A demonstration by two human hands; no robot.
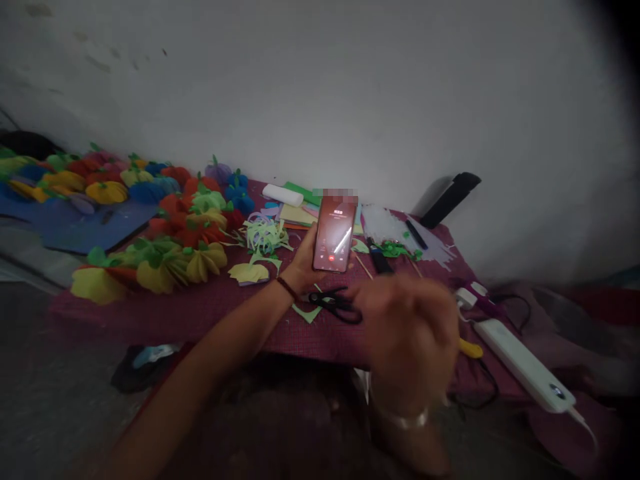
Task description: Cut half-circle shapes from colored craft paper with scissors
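My left hand (pixel 302 264) is wrapped around a phone (pixel 333 237) and holds it upright over the table. The phone's lit reddish screen shows a call display with a red round button. My right hand (pixel 413 327) is raised close to the camera, right of the phone. It looks curled, but motion smears the fingers, so I cannot make out whether they hold anything. Black-handled scissors (pixel 336 303) lie on the table just below the phone, between my two hands. Light green paper scraps (pixel 307 312) lie under the scissors.
Colourful paper pumpkins (pixel 150 190) crowd the left side, some near a blue board (pixel 95 223). Shredded paper strips (pixel 266 235) lie left of the phone. Green cut pieces (pixel 397 249), a black pen (pixel 416 235) and a white power strip (pixel 525 365) with cords are on the right.
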